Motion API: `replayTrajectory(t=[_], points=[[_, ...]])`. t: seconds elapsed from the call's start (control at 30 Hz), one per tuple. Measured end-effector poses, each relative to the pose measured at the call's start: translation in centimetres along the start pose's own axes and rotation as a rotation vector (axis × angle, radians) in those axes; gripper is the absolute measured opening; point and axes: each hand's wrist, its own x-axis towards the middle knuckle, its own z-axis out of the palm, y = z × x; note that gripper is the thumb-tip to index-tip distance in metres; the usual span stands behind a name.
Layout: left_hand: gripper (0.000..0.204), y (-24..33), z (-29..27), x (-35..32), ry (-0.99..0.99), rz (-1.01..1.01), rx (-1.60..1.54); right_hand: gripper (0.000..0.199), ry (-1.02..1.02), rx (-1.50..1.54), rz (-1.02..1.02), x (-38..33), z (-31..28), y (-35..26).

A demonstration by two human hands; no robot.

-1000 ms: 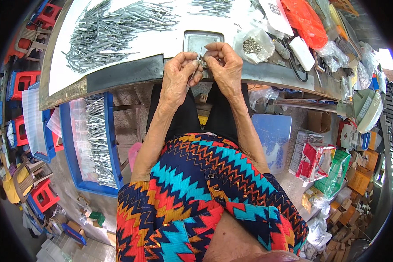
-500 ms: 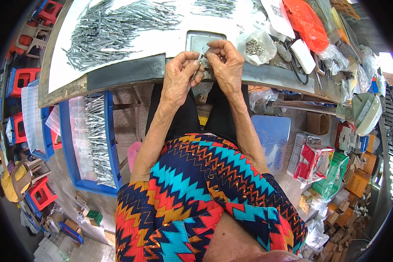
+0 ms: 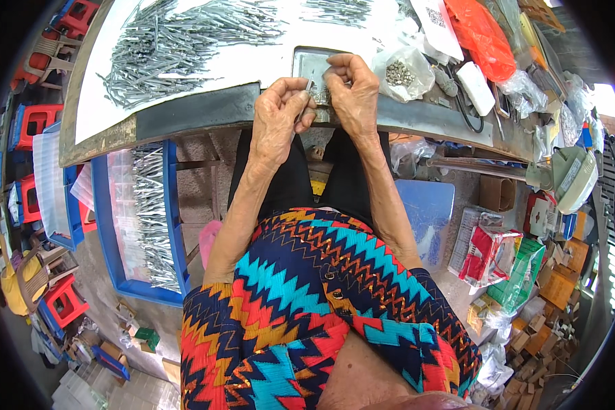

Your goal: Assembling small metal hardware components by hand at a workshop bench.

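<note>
My left hand [image 3: 278, 113] is closed at the front edge of the table, pinching a slim grey metal piece [image 3: 310, 86] that points upward between thumb and forefinger. Just right of it, my right hand [image 3: 355, 96] is curled over a shallow grey metal tray [image 3: 299, 60], thumb and fingertips drawn together. Whatever those fingertips hold, if anything, is too small to make out. Small metal bits [image 3: 321, 97] lie in the near part of the tray, partly covered by my hands. A clear plastic bag [image 3: 417, 76] with small round metal parts [image 3: 399, 73] sits right of my right hand.
A big heap of thin grey metal strips [image 3: 160, 55] covers white sheeting on the left, with a smaller bunch [image 3: 338, 11] at the back. A red plastic bag [image 3: 482, 41] and a white box [image 3: 475, 89] crowd the right. Below the table stands a blue crate [image 3: 111, 253] of strips.
My hands have moved apart: the right fingertips have left the metal piece and lifted slightly away over the tray. My left hand keeps its pinch and has shifted slightly left.
</note>
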Motion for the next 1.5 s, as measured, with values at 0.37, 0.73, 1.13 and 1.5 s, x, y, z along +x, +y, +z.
replayTrajectory(t=[0.37,0.73,1.13,1.5], points=[[0.021,0.2,-0.1,-0.1,0.008,0.023,0.011,0.017,0.006,-0.083,-0.051,-0.2,-1.3,0.0],[0.02,0.5,-0.3,-0.3,-0.003,0.016,0.02,0.014,-0.178,-0.326,-0.133,-0.2,-1.1,-0.1],[0.021,0.7,-0.8,-0.4,0.004,0.019,0.014,0.011,-0.273,-0.455,-0.248,0.0,-0.2,-0.3],[0.019,0.9,-0.7,-0.5,0.006,0.036,0.012,0.009,-0.236,-0.623,-0.366,0.1,0.3,0.2]])
